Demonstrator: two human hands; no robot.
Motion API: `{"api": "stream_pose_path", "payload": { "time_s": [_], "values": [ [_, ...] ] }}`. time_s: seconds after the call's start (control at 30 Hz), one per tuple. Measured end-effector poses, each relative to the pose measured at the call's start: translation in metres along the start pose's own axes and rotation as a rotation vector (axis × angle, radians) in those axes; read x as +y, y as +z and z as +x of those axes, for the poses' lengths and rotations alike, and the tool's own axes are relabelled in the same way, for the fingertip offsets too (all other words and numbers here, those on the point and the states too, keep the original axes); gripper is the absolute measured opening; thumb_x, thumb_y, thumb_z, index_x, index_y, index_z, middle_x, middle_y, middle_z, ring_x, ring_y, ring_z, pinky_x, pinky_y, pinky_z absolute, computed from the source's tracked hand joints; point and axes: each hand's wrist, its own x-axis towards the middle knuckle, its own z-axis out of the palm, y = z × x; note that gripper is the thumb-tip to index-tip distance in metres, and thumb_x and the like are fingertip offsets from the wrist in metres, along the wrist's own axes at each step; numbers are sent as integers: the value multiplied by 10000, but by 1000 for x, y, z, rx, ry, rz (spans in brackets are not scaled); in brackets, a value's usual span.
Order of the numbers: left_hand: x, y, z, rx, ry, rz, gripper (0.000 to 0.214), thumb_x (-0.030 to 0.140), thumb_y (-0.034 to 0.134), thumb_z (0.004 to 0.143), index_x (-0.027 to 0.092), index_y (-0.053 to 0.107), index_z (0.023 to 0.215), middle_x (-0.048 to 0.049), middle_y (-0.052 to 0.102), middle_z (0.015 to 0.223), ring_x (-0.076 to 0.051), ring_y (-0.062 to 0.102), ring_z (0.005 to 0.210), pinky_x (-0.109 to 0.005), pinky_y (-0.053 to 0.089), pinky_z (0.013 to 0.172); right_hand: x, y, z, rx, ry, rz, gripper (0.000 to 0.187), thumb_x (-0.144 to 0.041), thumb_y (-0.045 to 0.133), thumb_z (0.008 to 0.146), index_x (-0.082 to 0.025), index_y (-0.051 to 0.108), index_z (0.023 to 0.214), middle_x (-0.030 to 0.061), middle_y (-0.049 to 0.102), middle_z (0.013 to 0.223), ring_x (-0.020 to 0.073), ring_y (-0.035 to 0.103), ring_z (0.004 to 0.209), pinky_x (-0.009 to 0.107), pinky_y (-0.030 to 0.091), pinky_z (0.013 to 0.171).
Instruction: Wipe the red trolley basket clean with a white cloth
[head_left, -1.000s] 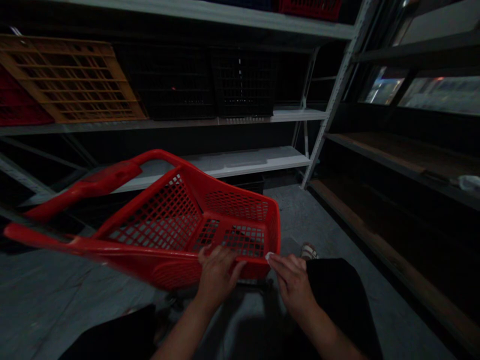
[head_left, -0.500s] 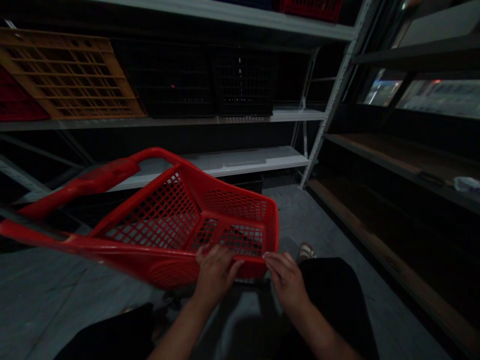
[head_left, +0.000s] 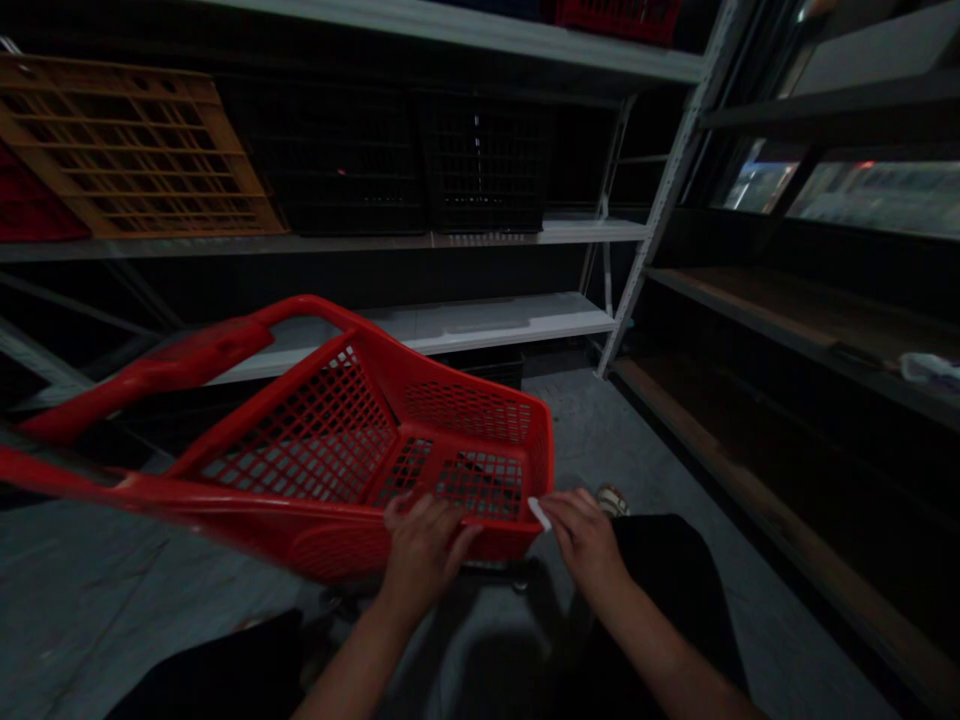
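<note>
Right hand (head_left: pixel 585 540) has shifted, its fingers at a white slip (head_left: pixel 538 513) (held or not, I can't tell); left hand (head_left: pixel 424 560) curls firmly over the near rim of the red basket (head_left: pixel 480 420) just before me.

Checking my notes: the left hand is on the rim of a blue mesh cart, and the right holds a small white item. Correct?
Not blue: the head view shows a red mesh cart; the left hand and right hand with its white item stand as noted.
</note>
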Motion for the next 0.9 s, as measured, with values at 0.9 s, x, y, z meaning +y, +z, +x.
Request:
{"api": "stream_pose_path", "payload": {
  "time_s": [0.9],
  "values": [
    [-16,-21,-7,-36,68,21,99,328,600,761,247,618,815,24,686,759,-167,603,751,-436,234,909,5,8,14,32,24,43,194,-120,500,846,-182,674,905,75,661,845,189,566,797,343,490,708]
  ]
}}
